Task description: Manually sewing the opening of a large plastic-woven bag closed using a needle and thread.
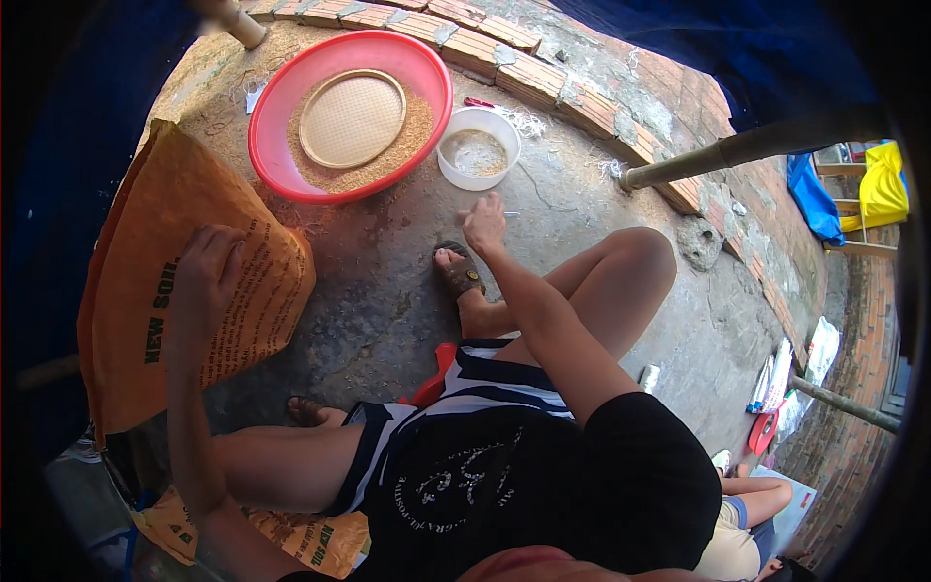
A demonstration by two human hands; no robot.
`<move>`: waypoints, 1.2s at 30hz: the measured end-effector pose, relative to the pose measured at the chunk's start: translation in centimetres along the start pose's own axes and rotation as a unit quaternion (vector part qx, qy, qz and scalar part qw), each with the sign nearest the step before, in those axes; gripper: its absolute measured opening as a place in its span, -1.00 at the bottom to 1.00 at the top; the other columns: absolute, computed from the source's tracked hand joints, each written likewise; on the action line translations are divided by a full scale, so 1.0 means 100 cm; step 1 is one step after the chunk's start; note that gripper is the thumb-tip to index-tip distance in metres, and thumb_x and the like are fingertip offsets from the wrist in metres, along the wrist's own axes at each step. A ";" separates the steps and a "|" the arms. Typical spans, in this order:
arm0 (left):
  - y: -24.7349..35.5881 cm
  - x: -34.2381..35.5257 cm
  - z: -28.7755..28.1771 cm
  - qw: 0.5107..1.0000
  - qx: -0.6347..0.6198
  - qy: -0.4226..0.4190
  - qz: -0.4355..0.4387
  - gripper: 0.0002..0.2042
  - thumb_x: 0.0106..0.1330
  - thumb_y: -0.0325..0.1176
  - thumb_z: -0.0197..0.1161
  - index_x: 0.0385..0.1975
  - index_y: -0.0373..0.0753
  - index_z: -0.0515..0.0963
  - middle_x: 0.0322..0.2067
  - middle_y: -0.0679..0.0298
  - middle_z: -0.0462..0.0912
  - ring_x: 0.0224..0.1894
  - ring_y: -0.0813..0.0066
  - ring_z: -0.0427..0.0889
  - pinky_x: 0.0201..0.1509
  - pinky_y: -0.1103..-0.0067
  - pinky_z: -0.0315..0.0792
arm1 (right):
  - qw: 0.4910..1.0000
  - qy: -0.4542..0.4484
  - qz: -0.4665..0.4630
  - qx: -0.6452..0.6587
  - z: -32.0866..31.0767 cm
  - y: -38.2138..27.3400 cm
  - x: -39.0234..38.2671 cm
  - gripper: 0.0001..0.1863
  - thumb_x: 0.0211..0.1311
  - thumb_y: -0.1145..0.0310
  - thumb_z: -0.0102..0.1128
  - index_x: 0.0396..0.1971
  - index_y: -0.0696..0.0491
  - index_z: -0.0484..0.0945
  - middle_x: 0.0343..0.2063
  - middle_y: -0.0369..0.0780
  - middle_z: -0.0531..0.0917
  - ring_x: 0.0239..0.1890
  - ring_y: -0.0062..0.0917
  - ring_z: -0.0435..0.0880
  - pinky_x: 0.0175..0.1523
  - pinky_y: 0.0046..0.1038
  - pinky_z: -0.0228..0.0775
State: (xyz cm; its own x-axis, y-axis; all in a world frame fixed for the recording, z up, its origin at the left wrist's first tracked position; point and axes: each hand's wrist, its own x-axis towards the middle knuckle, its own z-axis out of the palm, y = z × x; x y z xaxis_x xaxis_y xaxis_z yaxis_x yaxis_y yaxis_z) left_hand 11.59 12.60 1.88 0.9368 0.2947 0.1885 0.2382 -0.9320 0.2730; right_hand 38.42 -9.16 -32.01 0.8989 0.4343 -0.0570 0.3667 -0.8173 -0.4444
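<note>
On my left a large orange sack (126, 320) with dark print stands upright, its upper edge folded. My left hand (218, 257) is in front of its printed side, fingers bent and close together; whether it touches the sack or pinches something small is unclear. My right hand (483, 223) is closed above the concrete floor, just in front of a white round tub (515, 155). A short, thin, light-coloured stick-like piece (512, 213) pokes out from its fingers; the rest is hidden in the grip. The tub has a little pale, grainy stuff at its bottom.
A wide red basin (255, 131) holds grain-like bits with a round woven sieve (351, 118) lying on them. White strips (526, 123) and a small red item (478, 103) lie behind the tub. Bamboo poles (756, 153) and a low brick border (533, 78) edge the space. Another person (766, 500) sits at lower right.
</note>
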 end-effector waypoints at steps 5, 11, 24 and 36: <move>0.002 -0.002 0.001 1.000 0.003 -0.016 -0.010 -0.88 0.14 -0.57 0.03 -0.33 -0.39 0.42 -0.34 0.06 0.48 -0.26 0.11 0.49 -0.21 0.42 0.36 | 0.979 -0.145 -0.024 -0.142 -0.001 0.012 -0.012 -0.70 -0.10 0.35 0.14 -0.27 0.08 0.54 0.07 -0.17 0.25 0.06 -0.27 0.29 -0.01 -0.29 0.29; 0.003 -0.001 0.006 1.000 -0.003 -0.019 -0.023 -0.90 0.17 -0.50 0.06 -0.36 -0.37 0.44 -0.37 0.11 0.48 -0.27 0.18 0.48 -0.22 0.42 0.35 | 0.976 -0.161 -0.025 -0.143 0.006 0.021 0.000 -0.73 0.00 0.36 0.05 -0.24 0.06 0.48 0.00 -0.12 0.29 -0.01 -0.22 0.37 -0.04 -0.26 0.34; 0.001 -0.011 0.001 0.999 0.009 -0.022 -0.038 -0.89 0.17 -0.47 0.06 -0.36 -0.34 0.45 -0.38 0.11 0.50 -0.28 0.16 0.49 -0.22 0.41 0.36 | 0.964 -0.217 0.003 -0.153 0.018 0.033 -0.007 -0.69 0.17 0.27 -0.22 -0.38 0.10 0.53 -0.36 -0.05 0.61 -0.26 -0.24 0.61 -0.19 -0.26 0.44; -0.002 -0.018 -0.004 0.999 0.014 -0.017 -0.042 -0.86 0.17 -0.48 0.05 -0.31 -0.36 0.44 -0.34 0.07 0.49 -0.26 0.13 0.49 -0.21 0.42 0.37 | 0.926 -0.357 -0.112 -0.054 0.005 -0.043 0.018 -0.72 0.05 0.30 -0.03 -0.31 0.18 0.49 -0.64 -0.18 0.62 -0.58 -0.44 0.65 -0.47 -0.46 0.52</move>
State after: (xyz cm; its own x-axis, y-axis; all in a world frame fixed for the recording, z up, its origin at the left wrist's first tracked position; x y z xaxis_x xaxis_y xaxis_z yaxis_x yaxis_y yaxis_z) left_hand 9.79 12.32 1.87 0.9213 0.3651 0.1340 0.3227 -0.9099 0.2608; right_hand 38.32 -4.62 -30.67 0.4249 0.7053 -0.5675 0.5803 -0.6934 -0.4272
